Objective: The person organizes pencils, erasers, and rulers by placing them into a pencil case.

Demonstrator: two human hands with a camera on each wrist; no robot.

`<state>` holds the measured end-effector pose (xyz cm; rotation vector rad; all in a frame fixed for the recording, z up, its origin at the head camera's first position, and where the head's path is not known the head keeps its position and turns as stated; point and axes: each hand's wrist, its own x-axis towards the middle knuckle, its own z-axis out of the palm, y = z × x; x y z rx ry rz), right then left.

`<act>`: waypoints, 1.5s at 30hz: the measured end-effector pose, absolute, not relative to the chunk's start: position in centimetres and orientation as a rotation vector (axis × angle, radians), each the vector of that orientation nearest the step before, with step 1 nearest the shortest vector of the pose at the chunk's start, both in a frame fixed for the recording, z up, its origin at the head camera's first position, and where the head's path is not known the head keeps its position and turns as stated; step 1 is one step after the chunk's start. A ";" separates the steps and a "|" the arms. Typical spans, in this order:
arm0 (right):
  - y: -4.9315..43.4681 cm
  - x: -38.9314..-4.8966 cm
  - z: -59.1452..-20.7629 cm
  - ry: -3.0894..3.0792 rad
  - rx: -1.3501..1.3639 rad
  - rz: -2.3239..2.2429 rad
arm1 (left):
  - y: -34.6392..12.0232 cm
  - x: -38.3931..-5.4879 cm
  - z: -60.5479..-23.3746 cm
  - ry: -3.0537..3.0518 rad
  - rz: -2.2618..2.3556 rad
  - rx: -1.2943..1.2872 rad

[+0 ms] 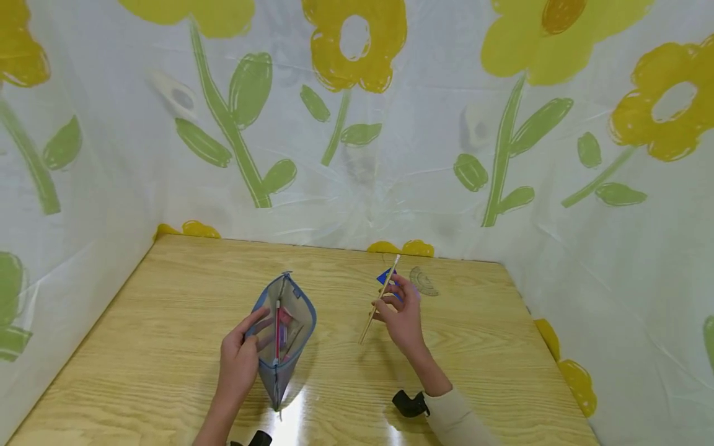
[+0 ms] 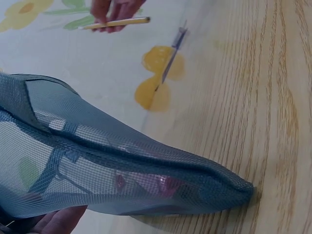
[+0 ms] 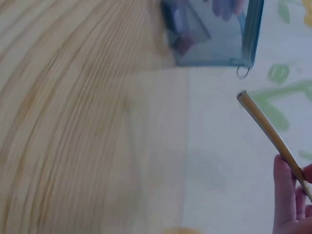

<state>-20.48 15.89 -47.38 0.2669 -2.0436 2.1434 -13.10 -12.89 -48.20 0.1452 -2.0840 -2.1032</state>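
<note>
A blue-grey mesh pencil case (image 1: 307, 313) stands unzipped, its mouth gaping upward. My left hand (image 1: 237, 356) grips its left wall, fingers inside the mouth and thumb outside. Inside lie a red pencil (image 1: 277, 337), a pinkish-red item (image 1: 286, 316) and other small things. To the right, above the table, my right hand (image 1: 404, 319) pinches a slim gold-coloured pencil (image 1: 366, 328), slanted with its upper end away from me. The right wrist view shows the dark, blunt end of that pencil (image 3: 268, 127) pointing toward the case (image 3: 209, 56).
Behind my right hand lie a blue set square (image 1: 383, 276), partly hidden, and a clear protractor (image 1: 425, 282). A white flower-print cloth (image 1: 357, 204) walls the wooden table (image 1: 189, 297) at the back and both sides.
</note>
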 end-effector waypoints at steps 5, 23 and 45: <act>13.4 -19.7 -46.1 -1.818 0.428 2.090 | -12.8 -13.1 -48.1 -2.092 -2.090 0.153; 4.8 -17.7 -44.3 -1.627 0.597 2.105 | -12.8 -13.1 -48.2 -2.105 -2.102 0.161; 2.6 -15.5 -46.6 -1.919 0.600 2.124 | -12.8 -13.1 -48.2 -2.080 -2.101 0.176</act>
